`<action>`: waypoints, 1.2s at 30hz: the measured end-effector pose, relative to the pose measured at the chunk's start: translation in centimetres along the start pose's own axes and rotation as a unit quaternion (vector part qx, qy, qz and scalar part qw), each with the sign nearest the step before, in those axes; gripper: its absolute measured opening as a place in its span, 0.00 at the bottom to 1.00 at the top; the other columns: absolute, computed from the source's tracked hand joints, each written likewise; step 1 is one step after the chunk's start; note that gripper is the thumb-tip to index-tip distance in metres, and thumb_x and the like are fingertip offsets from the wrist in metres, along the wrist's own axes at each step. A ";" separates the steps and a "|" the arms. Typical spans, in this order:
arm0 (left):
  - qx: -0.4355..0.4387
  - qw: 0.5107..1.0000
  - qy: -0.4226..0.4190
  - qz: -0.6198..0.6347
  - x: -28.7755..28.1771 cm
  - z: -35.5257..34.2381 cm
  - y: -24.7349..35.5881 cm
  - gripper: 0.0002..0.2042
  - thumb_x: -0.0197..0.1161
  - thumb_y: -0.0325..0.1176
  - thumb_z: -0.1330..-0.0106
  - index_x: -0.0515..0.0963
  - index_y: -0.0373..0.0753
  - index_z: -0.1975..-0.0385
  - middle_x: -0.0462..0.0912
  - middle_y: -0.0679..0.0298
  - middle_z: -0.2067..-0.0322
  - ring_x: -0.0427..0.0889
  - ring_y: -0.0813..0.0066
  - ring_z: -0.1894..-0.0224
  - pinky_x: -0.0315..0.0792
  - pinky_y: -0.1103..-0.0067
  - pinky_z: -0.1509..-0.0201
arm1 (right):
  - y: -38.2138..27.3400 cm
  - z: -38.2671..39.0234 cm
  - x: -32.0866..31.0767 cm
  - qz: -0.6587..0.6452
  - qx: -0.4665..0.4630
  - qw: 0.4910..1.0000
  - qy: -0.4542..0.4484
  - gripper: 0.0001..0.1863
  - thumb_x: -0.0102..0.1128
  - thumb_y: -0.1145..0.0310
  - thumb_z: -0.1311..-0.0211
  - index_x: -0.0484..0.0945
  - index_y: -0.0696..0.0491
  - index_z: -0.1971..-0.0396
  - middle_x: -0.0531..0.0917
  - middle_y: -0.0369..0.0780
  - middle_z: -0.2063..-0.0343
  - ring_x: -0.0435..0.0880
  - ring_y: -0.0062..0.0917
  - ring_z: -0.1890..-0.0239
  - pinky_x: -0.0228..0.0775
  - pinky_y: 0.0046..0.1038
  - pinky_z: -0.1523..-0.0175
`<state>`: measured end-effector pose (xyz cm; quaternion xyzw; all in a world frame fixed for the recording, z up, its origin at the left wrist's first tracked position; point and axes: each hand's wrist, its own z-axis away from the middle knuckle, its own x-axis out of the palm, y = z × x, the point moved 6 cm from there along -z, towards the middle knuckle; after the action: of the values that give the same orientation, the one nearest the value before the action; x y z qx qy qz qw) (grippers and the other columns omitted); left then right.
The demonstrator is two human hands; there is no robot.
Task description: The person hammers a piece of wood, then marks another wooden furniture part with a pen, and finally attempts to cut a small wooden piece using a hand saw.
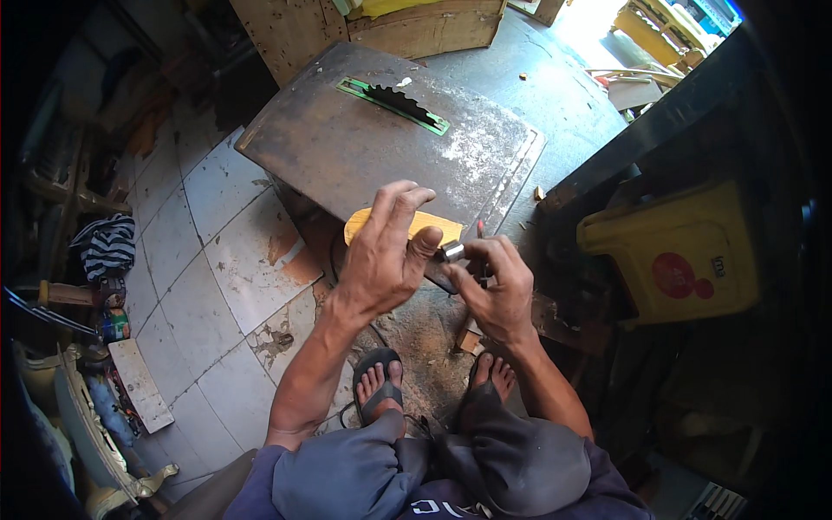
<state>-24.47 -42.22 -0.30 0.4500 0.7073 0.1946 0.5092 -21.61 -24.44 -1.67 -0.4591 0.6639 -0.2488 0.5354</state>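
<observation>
At the near edge of a brown saw table (321,130) is a yellow-orange wooden piece (442,227) with a rounded end. My left hand (381,260) is in front of it, fingers stretched and thumb apart; whether the palm touches the wood is hidden. My right hand (503,290) is closed in a pinch on a small shiny metal cylinder (452,251), close beside my left thumb. A thin red-tipped thing (480,228) shows just above my right fingers. Farther off, a dark toothed saw blade (403,102) stands up through a green-edged slot in the tabletop.
White dust (472,147) covers the table's right part. A yellow plastic container (676,251) stands at right. Wooden furniture (425,33) is behind the table. Cracked white tiles (208,260) lie at left, beside tools and a striped cloth (104,247). A wood block (470,338) lies near my feet.
</observation>
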 end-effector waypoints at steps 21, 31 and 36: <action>-0.013 0.992 -0.084 -0.090 1.0 0.6 -0.8 0.26 0.77 0.34 0.40 0.79 0.35 0.41 0.82 0.53 0.47 0.81 0.53 0.44 0.75 0.63 0.37 | 2.8 -1.2 0.8 0.096 0.003 0.991 0.093 0.15 0.76 0.67 0.40 0.84 0.57 0.56 0.81 0.44 0.67 0.85 0.36 0.66 0.78 0.36 0.60; -0.107 0.992 -0.035 -0.050 -1.6 1.2 -3.0 0.17 0.71 0.30 0.33 0.83 0.35 0.45 0.86 0.54 0.51 0.87 0.63 0.49 0.78 0.71 0.43 | 3.0 -1.4 0.2 0.036 0.016 0.997 0.063 0.13 0.72 0.66 0.35 0.85 0.58 0.56 0.82 0.45 0.67 0.84 0.36 0.67 0.76 0.36 0.60; -0.139 0.989 -0.016 -0.046 -2.6 1.9 -3.6 0.16 0.70 0.29 0.31 0.83 0.35 0.45 0.87 0.55 0.52 0.87 0.65 0.50 0.79 0.73 0.46 | 2.9 -1.6 0.5 0.036 0.017 0.997 0.073 0.13 0.73 0.66 0.35 0.86 0.57 0.56 0.82 0.44 0.68 0.84 0.35 0.67 0.76 0.34 0.61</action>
<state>-24.17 -46.62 -2.28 0.3450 0.6852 0.2596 0.5866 -24.13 -23.83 -3.77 -0.4062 0.7133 -0.2734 0.5015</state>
